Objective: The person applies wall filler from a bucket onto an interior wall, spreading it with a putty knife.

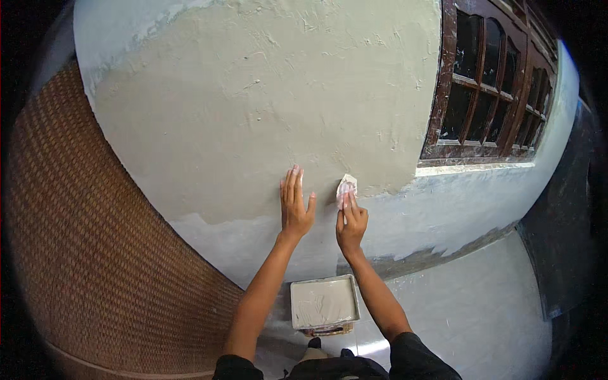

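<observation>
My left hand [296, 206] is at the plastered wall [209, 139], fingers stretched out and pointing up, with nothing in them. A short way to its right, my right hand [351, 228] grips a small, flat whitish piece [346, 185] smeared with putty. It looks like a scraper, though its exact kind is hard to make out. That piece is at the wall, near the lower edge of the fresh beige coat. Below, between my forearms, a rectangular tub [293, 307] holds smooth beige putty [325, 301].
A dark brown wooden window [487, 82] with small panes is set in the wall at upper right, above a pale sill [475, 168]. Woven matting [107, 253] covers the left side. Light floor tiles [468, 310] lie below; a dark panel [563, 221] stands far right.
</observation>
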### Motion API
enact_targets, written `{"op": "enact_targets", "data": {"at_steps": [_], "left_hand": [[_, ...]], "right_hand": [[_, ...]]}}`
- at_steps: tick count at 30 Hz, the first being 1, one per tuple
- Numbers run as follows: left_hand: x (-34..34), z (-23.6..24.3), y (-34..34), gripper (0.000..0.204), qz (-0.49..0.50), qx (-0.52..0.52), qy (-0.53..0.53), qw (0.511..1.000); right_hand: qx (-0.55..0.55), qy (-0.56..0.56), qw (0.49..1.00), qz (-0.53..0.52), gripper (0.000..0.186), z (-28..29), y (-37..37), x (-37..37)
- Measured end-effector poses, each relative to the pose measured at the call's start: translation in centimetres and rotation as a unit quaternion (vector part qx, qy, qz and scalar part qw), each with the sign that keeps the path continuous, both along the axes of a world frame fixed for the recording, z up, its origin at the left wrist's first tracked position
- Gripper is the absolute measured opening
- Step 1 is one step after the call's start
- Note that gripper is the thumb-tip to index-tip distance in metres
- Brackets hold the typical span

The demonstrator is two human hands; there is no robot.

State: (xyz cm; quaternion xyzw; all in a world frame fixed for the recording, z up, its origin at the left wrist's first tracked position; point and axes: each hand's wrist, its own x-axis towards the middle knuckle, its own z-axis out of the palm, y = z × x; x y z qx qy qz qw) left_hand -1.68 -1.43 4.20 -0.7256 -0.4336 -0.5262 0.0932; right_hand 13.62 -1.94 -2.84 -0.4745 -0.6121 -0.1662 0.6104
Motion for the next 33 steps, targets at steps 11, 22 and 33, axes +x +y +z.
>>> {"op": "enact_targets", "data": {"at_steps": [11, 22, 33], "left_hand": [[-2.2, -0.9, 2.2, 0.063, -0.025, 0.023, 0.045, 0.998], [-1.9, -1.4, 2.7, 0.065, -0.046, 0.022, 0.032, 0.998], [-1.7, -1.3, 1.8, 0.063, -0.019, 0.005, 0.044, 0.999]], "right_hand": [[-0.013, -0.068, 0.994, -0.081, 0.046, -0.4, 2.2, -0.8], [-0.001, -0.156, 0.983, -0.094, 0.038, -4.4, 3.7, 0.2], [-0.028, -0.247, 0.968, 0.017, 0.047, -8.5, 2.4, 5.7]]}}
